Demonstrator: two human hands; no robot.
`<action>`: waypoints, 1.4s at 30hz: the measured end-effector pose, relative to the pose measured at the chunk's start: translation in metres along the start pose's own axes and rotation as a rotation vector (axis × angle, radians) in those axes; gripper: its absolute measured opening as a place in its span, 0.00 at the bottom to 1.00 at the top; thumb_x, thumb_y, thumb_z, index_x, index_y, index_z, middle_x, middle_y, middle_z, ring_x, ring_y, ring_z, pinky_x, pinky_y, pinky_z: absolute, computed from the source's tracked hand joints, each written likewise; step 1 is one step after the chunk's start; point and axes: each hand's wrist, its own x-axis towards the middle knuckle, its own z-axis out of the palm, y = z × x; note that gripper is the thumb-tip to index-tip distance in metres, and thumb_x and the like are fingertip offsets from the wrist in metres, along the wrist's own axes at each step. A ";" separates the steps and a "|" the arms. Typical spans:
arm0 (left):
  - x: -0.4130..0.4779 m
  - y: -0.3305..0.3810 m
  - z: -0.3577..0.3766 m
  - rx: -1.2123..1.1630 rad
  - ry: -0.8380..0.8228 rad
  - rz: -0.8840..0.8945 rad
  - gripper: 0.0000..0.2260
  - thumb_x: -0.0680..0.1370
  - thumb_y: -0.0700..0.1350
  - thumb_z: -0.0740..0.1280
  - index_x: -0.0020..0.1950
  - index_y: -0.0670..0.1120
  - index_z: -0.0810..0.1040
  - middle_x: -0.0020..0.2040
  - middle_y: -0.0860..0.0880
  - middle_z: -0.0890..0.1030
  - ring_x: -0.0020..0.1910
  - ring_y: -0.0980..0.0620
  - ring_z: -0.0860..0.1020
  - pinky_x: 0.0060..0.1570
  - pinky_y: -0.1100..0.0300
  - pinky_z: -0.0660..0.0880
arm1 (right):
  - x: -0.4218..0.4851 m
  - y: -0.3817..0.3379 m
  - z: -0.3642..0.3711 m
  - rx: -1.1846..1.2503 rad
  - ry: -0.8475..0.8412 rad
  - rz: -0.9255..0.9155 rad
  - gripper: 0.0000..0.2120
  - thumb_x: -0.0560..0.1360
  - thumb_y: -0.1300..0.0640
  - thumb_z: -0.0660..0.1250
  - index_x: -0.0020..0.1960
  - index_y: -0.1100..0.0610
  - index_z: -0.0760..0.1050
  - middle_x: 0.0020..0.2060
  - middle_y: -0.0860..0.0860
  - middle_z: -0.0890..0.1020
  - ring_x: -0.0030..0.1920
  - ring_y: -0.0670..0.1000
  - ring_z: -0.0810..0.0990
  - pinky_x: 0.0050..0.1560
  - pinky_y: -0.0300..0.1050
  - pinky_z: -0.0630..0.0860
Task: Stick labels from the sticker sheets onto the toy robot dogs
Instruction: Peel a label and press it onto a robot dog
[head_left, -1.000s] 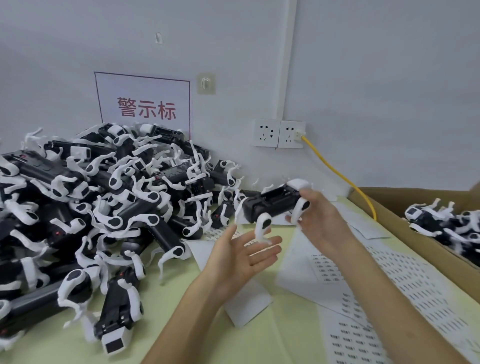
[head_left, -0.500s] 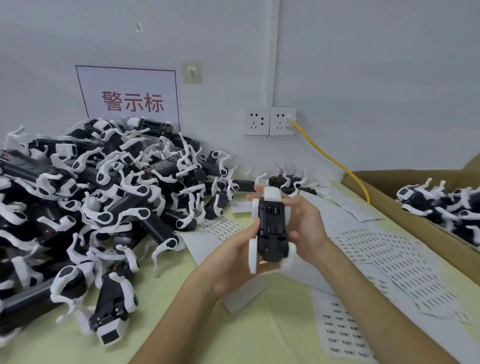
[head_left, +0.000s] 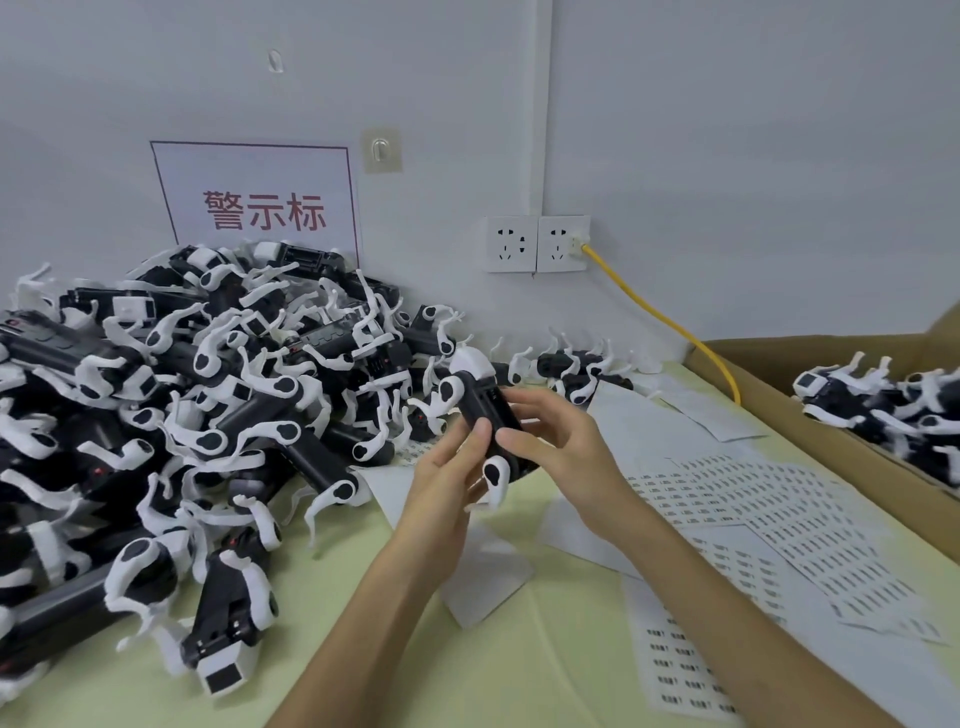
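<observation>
Just above the pale green table (head_left: 363, 654), a black plastic toy robot dog (head_left: 485, 402) with white legs was held in both hands, its white head end pointing away toward the wall. The left hand (head_left: 441, 488) cupped it from below and from the left, fingers curled under the body and the thumb laid on the dark upper face. The right hand (head_left: 563, 441) gripped it from the right side, fingers wrapped over the far edge and the thumb pressed onto the same dark face, close beside the left thumb. Whether a label lay under either thumb could not be told.

White paper sticker sheets (head_left: 753, 504), printed with rows of small dark labels, lay flat and overlapping on the table to the right of the hands. A blank white slip of paper (head_left: 483, 577) lay beneath the forearms. A large heap of black-and-white toy dogs (head_left: 208, 415) filled the table's left side up to the wall, below a white sign with red characters (head_left: 260, 208). At the right edge stood a brown cardboard box (head_left: 836, 452) holding more toy dogs (head_left: 883, 410). A yellow cable (head_left: 660, 317) ran from a white double wall socket (head_left: 537, 244) down behind the box.
</observation>
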 end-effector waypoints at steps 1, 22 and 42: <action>0.000 -0.001 0.001 0.030 0.009 0.014 0.16 0.84 0.55 0.63 0.67 0.51 0.81 0.48 0.60 0.85 0.41 0.65 0.81 0.37 0.73 0.73 | 0.000 0.001 0.000 0.001 0.026 0.001 0.16 0.72 0.56 0.76 0.58 0.48 0.82 0.52 0.47 0.86 0.54 0.49 0.84 0.58 0.47 0.80; -0.002 0.001 0.003 0.019 0.012 -0.088 0.23 0.74 0.55 0.71 0.66 0.46 0.82 0.50 0.43 0.78 0.44 0.48 0.75 0.35 0.65 0.69 | 0.001 0.004 -0.004 0.381 -0.047 0.360 0.17 0.73 0.45 0.70 0.54 0.56 0.76 0.46 0.53 0.82 0.47 0.51 0.80 0.43 0.46 0.74; 0.006 0.000 -0.004 -0.116 0.274 -0.079 0.34 0.68 0.60 0.73 0.66 0.38 0.79 0.55 0.39 0.79 0.53 0.41 0.79 0.39 0.61 0.78 | 0.013 0.017 -0.037 -0.637 0.111 0.117 0.06 0.80 0.57 0.68 0.51 0.50 0.84 0.43 0.41 0.84 0.43 0.42 0.80 0.50 0.42 0.75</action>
